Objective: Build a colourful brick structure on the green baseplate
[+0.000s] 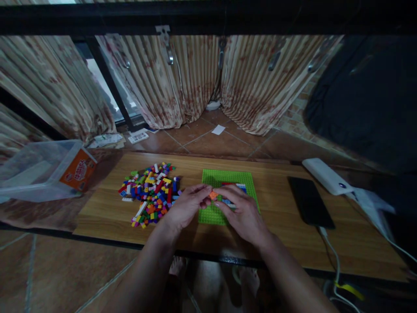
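Between the fingertips of both hands is a small orange toy brick (213, 195), held above the green studded baseplate (213, 217). My left hand (190, 202) pinches it from the left, its palm over the gap between the brick pile and the plate. From the right, my right hand (239, 208) closes thumb and fingers on the same brick and covers part of the plate. Behind the right hand, blue, white and red bricks (241, 187) sit on the plate, partly hidden. A loose heap of many-coloured bricks (151, 195) lies left of my left hand.
On the wooden table (276, 234), a black phone (310, 202) with a cable and a white power bank (325, 176) lie at the right. A clear plastic box (42, 174) with an orange label stands beyond the left end. Curtains (163, 82) hang behind.
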{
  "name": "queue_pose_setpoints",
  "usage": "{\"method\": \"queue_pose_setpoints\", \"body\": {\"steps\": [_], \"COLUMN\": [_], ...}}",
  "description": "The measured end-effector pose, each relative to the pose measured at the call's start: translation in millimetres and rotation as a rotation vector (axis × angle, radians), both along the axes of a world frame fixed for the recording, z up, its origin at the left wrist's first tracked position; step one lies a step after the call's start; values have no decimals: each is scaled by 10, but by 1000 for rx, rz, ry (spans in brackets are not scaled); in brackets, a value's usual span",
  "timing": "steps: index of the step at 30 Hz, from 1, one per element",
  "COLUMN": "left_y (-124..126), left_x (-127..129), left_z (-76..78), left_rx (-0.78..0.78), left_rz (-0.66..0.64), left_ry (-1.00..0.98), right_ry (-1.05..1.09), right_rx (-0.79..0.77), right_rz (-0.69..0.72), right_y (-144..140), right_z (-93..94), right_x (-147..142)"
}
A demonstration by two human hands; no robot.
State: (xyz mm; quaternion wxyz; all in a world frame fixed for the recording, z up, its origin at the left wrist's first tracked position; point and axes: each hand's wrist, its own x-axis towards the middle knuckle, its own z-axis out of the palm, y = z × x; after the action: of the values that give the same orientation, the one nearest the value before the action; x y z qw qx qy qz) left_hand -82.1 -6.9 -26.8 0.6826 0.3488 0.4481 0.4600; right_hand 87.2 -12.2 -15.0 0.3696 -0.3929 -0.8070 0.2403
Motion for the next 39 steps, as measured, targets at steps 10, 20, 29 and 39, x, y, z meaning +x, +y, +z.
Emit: {"method": "queue_pose_setpoints", "body": {"steps": [10,20,29,39], "left_y": [52,138,80,64], "left_x": [183,179,220,199], "left_z": [-43,-146,-116,-138], "left_rx": [63,261,327,372], "left_rz": [-102,-103,-234,-265], "left_ry": [198,674,739,790], "right_ry": [-85,-118,-269,-323], "right_rx": [-20,-128,-127,-111], "right_rz": [-24,-263,-116,-109], "right_y": [56,267,222,242], "right_z": [-65,-190,-289,-310], "right_x": [193,725,580,583]}}
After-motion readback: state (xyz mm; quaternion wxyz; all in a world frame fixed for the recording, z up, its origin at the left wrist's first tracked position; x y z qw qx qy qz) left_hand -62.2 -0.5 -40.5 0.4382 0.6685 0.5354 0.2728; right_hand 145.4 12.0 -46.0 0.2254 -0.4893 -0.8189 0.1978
